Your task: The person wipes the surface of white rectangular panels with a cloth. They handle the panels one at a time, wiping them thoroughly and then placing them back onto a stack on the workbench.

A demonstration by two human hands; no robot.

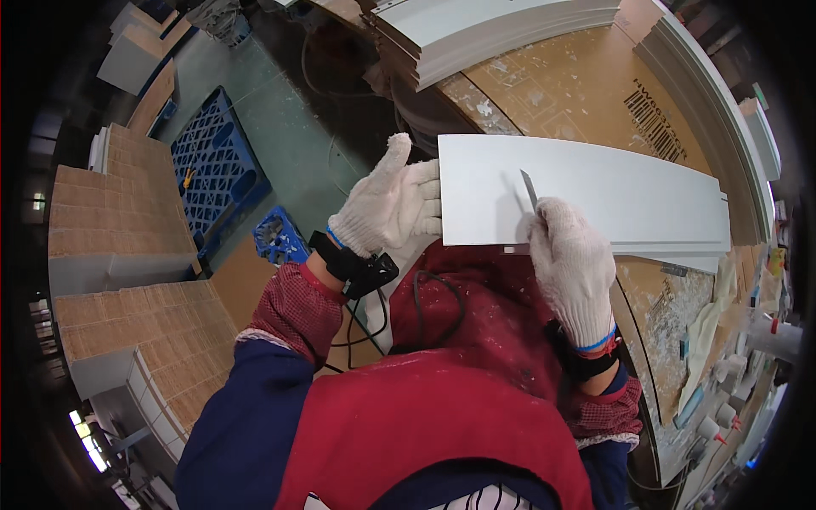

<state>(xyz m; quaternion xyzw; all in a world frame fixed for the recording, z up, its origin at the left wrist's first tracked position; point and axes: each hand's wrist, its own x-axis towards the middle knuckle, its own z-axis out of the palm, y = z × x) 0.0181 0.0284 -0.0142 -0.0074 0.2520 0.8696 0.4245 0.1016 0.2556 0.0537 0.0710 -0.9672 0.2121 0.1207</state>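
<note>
A white flat panel (595, 183) with a curved far edge lies in front of me, extending to the right. My left hand (387, 204), in a white knitted glove, is at its left end with palm turned up and thumb raised off the panel. Its straight fingers meet that edge, and I cannot tell how far they reach beneath. My right hand (574, 263), gloved as well, is closed around a utility knife (529, 187) over the panel's near edge. Only the thin grey blade shows, pointing away from me; the glove hides the handle.
Cardboard (552, 81) covers the bench, with stacked white panels (501, 38) at the back. Bottles with red tips (712, 429) stand at right. On the left are a blue pallet (217, 161), a blue crate (279, 236) and stacked boards (127, 204). A black cable (459, 306) loops near my apron.
</note>
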